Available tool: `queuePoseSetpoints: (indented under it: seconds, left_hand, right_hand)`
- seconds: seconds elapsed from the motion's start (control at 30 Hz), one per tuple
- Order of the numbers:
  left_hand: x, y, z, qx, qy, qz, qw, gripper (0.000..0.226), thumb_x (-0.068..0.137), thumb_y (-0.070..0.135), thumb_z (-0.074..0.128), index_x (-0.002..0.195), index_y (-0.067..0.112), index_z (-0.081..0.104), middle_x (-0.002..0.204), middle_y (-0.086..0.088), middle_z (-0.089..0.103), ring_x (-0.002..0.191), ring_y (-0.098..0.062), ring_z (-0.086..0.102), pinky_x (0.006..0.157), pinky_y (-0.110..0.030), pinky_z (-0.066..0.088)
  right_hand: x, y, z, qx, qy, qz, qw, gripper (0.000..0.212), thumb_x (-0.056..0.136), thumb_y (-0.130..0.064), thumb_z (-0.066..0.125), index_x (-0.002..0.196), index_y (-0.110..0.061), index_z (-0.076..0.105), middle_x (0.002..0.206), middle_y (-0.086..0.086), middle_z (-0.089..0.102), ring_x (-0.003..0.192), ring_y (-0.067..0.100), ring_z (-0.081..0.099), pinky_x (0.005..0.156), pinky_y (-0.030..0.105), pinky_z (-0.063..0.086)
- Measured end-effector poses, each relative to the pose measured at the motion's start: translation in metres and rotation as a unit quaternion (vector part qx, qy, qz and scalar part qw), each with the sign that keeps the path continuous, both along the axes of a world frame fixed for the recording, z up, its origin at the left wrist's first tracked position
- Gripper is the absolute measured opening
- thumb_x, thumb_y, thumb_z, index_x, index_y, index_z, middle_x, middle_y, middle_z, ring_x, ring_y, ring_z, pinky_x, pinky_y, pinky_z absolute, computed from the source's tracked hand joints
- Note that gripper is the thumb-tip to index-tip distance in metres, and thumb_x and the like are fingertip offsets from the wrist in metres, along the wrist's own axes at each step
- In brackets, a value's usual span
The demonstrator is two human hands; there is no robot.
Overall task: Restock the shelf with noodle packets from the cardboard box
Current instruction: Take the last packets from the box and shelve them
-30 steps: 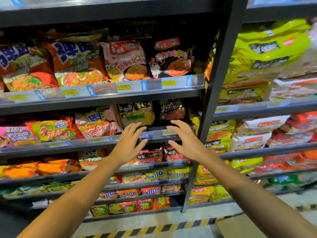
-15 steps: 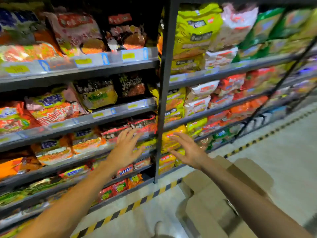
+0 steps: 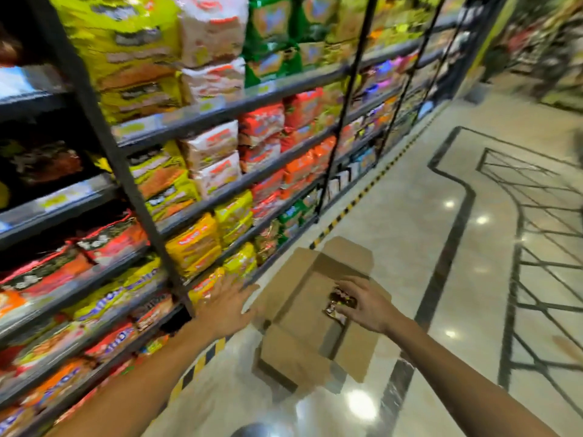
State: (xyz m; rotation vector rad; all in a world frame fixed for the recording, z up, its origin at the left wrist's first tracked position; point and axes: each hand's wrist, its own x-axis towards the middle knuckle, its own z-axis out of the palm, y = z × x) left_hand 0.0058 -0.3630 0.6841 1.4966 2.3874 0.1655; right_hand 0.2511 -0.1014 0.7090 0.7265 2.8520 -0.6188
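Observation:
An open cardboard box (image 3: 299, 339) stands on the floor in front of the shelf (image 3: 202, 209), flaps spread out. My right hand (image 3: 367, 305) is over the box's open top, its fingers and thumb curled round a dark noodle packet (image 3: 340, 302). My left hand (image 3: 225, 307) hovers with straight fingers beside the box's left flap, low in front of the shelf, and holds nothing. The rest of the box's inside is blurred and mostly hidden.
Dark metal shelving full of yellow, red, white and green noodle packets (image 3: 208, 171) runs along the left. A yellow-black hazard strip (image 3: 344, 212) marks its base. Shiny tiled floor (image 3: 441, 247) spreads right, with a black wire rack (image 3: 542, 247) at the far right.
My view has swung right and down from the shelf to the box. Both hands dropped away from the shelf; the right hand went into the box and took hold of a packet.

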Motion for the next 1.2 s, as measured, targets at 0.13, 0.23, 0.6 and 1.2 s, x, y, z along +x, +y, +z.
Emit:
queuePoseSetpoints:
  seconds: [0.13, 0.23, 0.6, 1.2]
  left_hand:
    - [0.067, 0.087, 0.007, -0.002, 0.004, -0.029, 1.000, 0.087, 0.084, 0.080, 0.010, 0.149, 0.029, 0.038, 0.154, 0.002, 0.035, 0.145, -0.029, 0.022, 0.120, -0.047, 0.009]
    - [0.119, 0.154, -0.002, 0.005, -0.012, -0.056, 0.998, 0.076, 0.088, 0.071, 0.025, 0.147, 0.026, 0.040, 0.150, 0.000, 0.042, 0.141, -0.026, 0.030, 0.118, -0.041, 0.017]
    - [0.193, 0.272, -0.025, -0.034, -0.047, -0.037, 0.998, 0.091, 0.077, 0.080, 0.013, 0.148, 0.029, 0.036, 0.155, 0.001, 0.034, 0.145, -0.021, 0.023, 0.120, -0.037, 0.014]
    - [0.094, 0.429, -0.102, -0.078, -0.118, 0.040, 0.989, 0.057, 0.100, 0.047, 0.042, 0.151, 0.025, 0.031, 0.155, -0.001, 0.033, 0.143, -0.024, 0.024, 0.118, -0.037, 0.017]
  right_hand:
    - [0.074, 0.067, 0.000, -0.014, 0.001, -0.051, 0.999, 0.066, 0.093, -0.055, 0.056, 0.149, -0.025, 0.039, 0.156, -0.001, 0.036, 0.144, 0.020, 0.031, 0.115, 0.030, 0.027]
    - [0.132, 0.116, -0.004, -0.017, -0.005, -0.089, 0.996, 0.073, 0.089, -0.062, 0.054, 0.150, -0.024, 0.039, 0.156, 0.001, 0.037, 0.144, 0.021, 0.031, 0.115, 0.028, 0.025]
    - [0.214, 0.257, -0.022, -0.044, -0.025, -0.095, 0.994, 0.066, 0.094, -0.053, 0.057, 0.151, -0.027, 0.036, 0.156, -0.001, 0.037, 0.142, 0.021, 0.034, 0.114, 0.032, 0.033]
    - [0.086, 0.421, -0.058, -0.082, -0.054, -0.056, 0.994, 0.071, 0.094, -0.050, 0.058, 0.154, -0.028, 0.028, 0.157, -0.001, 0.036, 0.142, 0.021, 0.035, 0.114, 0.032, 0.031]
